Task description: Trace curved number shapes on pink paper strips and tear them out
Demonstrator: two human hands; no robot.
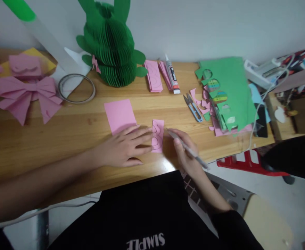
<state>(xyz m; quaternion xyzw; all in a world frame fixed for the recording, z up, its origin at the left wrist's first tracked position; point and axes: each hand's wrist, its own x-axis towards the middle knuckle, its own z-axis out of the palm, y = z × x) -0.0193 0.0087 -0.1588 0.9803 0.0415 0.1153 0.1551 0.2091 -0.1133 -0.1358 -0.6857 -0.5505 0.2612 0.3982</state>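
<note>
My left hand [125, 146] lies flat on the wooden table, fingers stretched to the right. Its fingertips rest at the left edge of a small pink paper strip [157, 137] that bears a dark curved outline. Under and beyond its index finger sits a pink paper square [120, 114], partly covered by the hand. My right hand [186, 149] holds a pen [191, 151] with its tip pointing left, just to the right of the strip and apart from it.
Behind stand a green honeycomb paper figure [116, 52], folded pink strips [153, 76] and a glue tube [172, 76]. Blue thread snips [193, 108] lie near pink scraps and green paper [232, 90] at right. A tape roll [76, 89] and pink paper bow [29, 95] are at left.
</note>
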